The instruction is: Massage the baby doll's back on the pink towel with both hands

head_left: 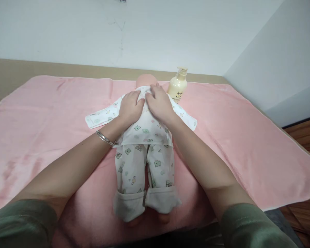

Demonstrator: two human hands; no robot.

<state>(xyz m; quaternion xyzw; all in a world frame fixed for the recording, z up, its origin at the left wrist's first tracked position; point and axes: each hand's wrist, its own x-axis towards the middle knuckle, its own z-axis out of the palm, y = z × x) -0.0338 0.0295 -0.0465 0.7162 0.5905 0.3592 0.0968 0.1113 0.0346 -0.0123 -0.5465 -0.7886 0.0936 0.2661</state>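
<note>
A baby doll [146, 81] lies face down with its head away from me. It wears a white printed top [147, 132] and matching trousers [158, 165] with turned-up cuffs. Flat on the left side of the doll's upper back rests my left hand [130, 107], thumb apart from the fingers. My right hand [160, 103] lies open on the upper back at the right, its fingertips near the neck. Neither hand grasps anything. The doll's sleeves stretch out to both sides, and its face is hidden. Its feet show partly below the cuffs.
A pink blanket [54, 137] spreads under the doll. Beyond the right shoulder stands a cream pump bottle [178, 84], close to the right sleeve. A white wall [67, 31] rises behind the far edge, and wooden boards [305, 137] show at the right.
</note>
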